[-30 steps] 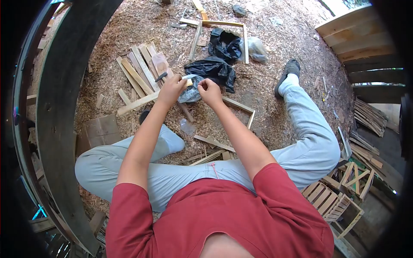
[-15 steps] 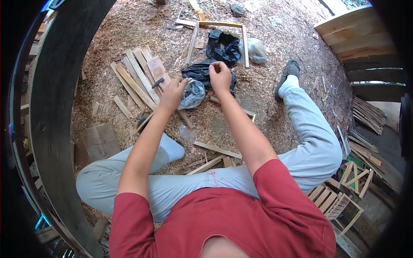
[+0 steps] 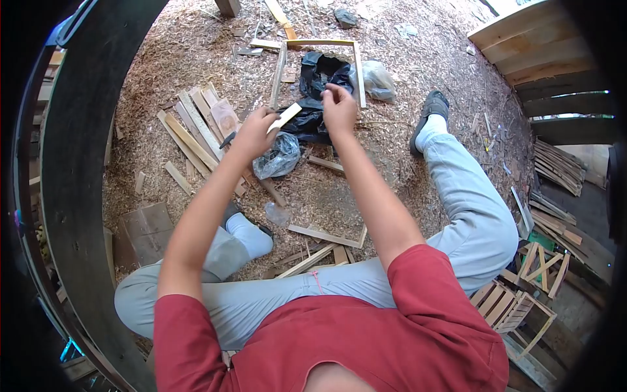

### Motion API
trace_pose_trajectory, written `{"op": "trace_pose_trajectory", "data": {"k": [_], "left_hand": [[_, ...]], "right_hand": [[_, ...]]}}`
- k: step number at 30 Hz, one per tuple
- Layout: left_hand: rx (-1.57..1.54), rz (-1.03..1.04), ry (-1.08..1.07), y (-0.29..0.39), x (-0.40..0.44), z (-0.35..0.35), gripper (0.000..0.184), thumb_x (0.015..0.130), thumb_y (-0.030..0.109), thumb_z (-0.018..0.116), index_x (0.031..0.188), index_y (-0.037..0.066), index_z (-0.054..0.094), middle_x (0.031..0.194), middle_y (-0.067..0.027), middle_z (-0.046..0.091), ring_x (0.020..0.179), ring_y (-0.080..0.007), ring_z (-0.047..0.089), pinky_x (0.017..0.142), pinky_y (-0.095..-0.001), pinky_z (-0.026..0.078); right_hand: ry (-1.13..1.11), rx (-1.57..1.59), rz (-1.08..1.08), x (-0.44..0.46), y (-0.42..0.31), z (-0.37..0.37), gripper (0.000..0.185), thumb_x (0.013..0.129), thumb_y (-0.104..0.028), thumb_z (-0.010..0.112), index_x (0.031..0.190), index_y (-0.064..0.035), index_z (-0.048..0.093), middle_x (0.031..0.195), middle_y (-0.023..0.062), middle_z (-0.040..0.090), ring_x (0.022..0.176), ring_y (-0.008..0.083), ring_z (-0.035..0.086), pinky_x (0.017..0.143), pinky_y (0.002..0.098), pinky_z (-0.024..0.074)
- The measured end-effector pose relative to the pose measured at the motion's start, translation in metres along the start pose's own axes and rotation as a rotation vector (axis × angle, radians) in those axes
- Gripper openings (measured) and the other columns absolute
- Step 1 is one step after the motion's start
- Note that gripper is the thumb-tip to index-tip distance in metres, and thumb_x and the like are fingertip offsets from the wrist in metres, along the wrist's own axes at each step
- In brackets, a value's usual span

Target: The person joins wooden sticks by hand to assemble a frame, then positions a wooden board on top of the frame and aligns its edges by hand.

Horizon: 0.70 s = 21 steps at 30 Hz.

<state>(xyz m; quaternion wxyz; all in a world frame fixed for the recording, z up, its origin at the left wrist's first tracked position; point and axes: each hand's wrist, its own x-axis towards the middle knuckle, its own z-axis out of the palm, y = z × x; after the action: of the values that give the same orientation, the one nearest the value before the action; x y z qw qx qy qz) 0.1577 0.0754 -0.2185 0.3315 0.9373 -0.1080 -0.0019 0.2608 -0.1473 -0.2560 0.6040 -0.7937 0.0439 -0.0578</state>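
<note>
My left hand (image 3: 253, 135) is closed on a short pale wood strip (image 3: 286, 117), which points up and to the right. My right hand (image 3: 339, 116) is raised beside it, thumb and fingertips pinched together; anything between them is too small to make out. Behind both hands lies a black plastic bag (image 3: 320, 73) with its mouth open. A clear plastic bag (image 3: 277, 157) rests below my left hand. What looks like a hammer (image 3: 227, 140) lies on the slats near my left wrist, its handle partly hidden by the arm.
A three-sided wood frame (image 3: 320, 42) lies around the black bag, with a pale filled bag (image 3: 376, 81) at its right. Wood slats (image 3: 189, 127) are piled on the left. Joined strips (image 3: 323, 235) lie before my lap. A small slatted wooden piece (image 3: 503, 304) stands at right.
My left hand has turned, so the wood strip's broad face now shows. My right hand stays pinched near it. The whole view has shifted slightly.
</note>
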Motion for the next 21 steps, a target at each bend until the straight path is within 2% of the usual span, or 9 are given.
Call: {"op": "trace_pose_trajectory", "data": {"k": [1, 2, 4, 10, 11, 14, 16, 19, 21], "left_hand": [[0.015, -0.012, -0.083, 0.001, -0.011, -0.014, 0.027, 0.092, 0.01, 0.073, 0.118, 0.003, 0.071, 0.121, -0.017, 0.066, 0.114, -0.0376, 0.065, 0.098, -0.0446, 0.053], [0.02, -0.019, -0.076, 0.001, -0.023, -0.03, 0.027, 0.092, 0.01, 0.073, 0.118, 0.003, 0.071, 0.121, -0.017, 0.066, 0.114, -0.0376, 0.065, 0.098, -0.0446, 0.053], [0.065, 0.019, -0.293, 0.004, -0.051, -0.068, 0.026, 0.093, 0.011, 0.073, 0.118, 0.004, 0.072, 0.122, -0.0159, 0.066, 0.113, -0.037, 0.065, 0.096, -0.0455, 0.053], [0.048, -0.1, -0.356, 0.032, -0.167, -0.194, 0.026, 0.094, 0.009, 0.071, 0.12, 0.004, 0.07, 0.12, -0.0156, 0.067, 0.112, -0.0371, 0.065, 0.096, -0.045, 0.053], [0.035, -0.082, -0.301, 0.034, -0.192, -0.211, 0.027, 0.094, 0.009, 0.07, 0.121, 0.004, 0.069, 0.119, -0.0158, 0.067, 0.113, -0.0377, 0.064, 0.097, -0.0454, 0.052], [0.07, -0.201, -0.2, 0.029, -0.27, -0.241, 0.022, 0.096, 0.011, 0.068, 0.116, 0.003, 0.07, 0.116, -0.0165, 0.066, 0.111, -0.0378, 0.064, 0.096, -0.0467, 0.052], [0.008, -0.286, -0.157, 0.024, -0.324, -0.249, 0.02, 0.097, 0.012, 0.067, 0.115, 0.003, 0.07, 0.114, -0.0169, 0.066, 0.111, -0.0375, 0.064, 0.095, -0.046, 0.052], [-0.084, -0.382, -0.153, 0.0, -0.389, -0.232, 0.019, 0.097, 0.013, 0.068, 0.113, 0.003, 0.071, 0.112, -0.0171, 0.066, 0.11, -0.037, 0.064, 0.095, -0.0447, 0.052], [-0.126, -0.45, 0.057, -0.023, -0.422, -0.197, 0.02, 0.096, 0.014, 0.069, 0.112, 0.003, 0.071, 0.111, -0.0168, 0.067, 0.108, -0.0375, 0.065, 0.095, -0.0451, 0.052]], "right_hand": [[-0.014, -0.004, -0.013, -0.014, -0.008, 0.004, 0.02, 0.096, -0.014, 0.07, 0.109, -0.001, 0.077, 0.086, 0.0105, 0.078, 0.075, 0.0189, 0.072, 0.073, 0.034, 0.057], [-0.042, 0.007, -0.034, -0.032, -0.018, 0.01, 0.018, 0.096, -0.014, 0.07, 0.108, -0.0022, 0.078, 0.085, 0.0111, 0.077, 0.074, 0.0194, 0.072, 0.072, 0.0337, 0.0567], [-0.205, -0.038, -0.018, -0.069, -0.052, 0.023, 0.018, 0.096, -0.014, 0.07, 0.107, -0.0016, 0.077, 0.086, 0.0117, 0.077, 0.075, 0.0195, 0.073, 0.072, 0.0337, 0.0568], [-0.612, 0.279, -0.01, -0.176, -0.103, 0.108, 0.018, 0.098, -0.013, 0.071, 0.108, 0.0003, 0.077, 0.084, 0.01, 0.077, 0.076, 0.0153, 0.072, 0.072, 0.0299, 0.0555], [-0.7, 0.259, -0.012, -0.192, -0.112, 0.117, 0.018, 0.099, -0.013, 0.071, 0.109, 0.0005, 0.077, 0.084, 0.009, 0.077, 0.077, 0.0128, 0.071, 0.071, 0.0296, 0.0551], [-0.851, 0.237, -0.017, -0.238, -0.133, 0.145, 0.018, 0.099, -0.014, 0.071, 0.11, 0.0004, 0.077, 0.084, 0.0087, 0.077, 0.076, 0.0117, 0.07, 0.07, 0.0293, 0.0545], [-0.886, 0.277, -0.003, -0.267, -0.135, 0.169, 0.019, 0.1, -0.014, 0.072, 0.11, 0.0009, 0.077, 0.084, 0.0093, 0.077, 0.075, 0.012, 0.07, 0.07, 0.0294, 0.0545], [-0.959, 0.219, -0.017, -0.304, -0.128, 0.203, 0.019, 0.099, -0.014, 0.072, 0.109, 0.0004, 0.078, 0.087, 0.0113, 0.078, 0.076, 0.0137, 0.071, 0.071, 0.0304, 0.0557], [-1.036, 0.144, -0.011, -0.328, -0.119, 0.224, 0.019, 0.098, -0.015, 0.072, 0.11, 0.0002, 0.078, 0.088, 0.0116, 0.079, 0.075, 0.0148, 0.071, 0.071, 0.031, 0.0561]]}}
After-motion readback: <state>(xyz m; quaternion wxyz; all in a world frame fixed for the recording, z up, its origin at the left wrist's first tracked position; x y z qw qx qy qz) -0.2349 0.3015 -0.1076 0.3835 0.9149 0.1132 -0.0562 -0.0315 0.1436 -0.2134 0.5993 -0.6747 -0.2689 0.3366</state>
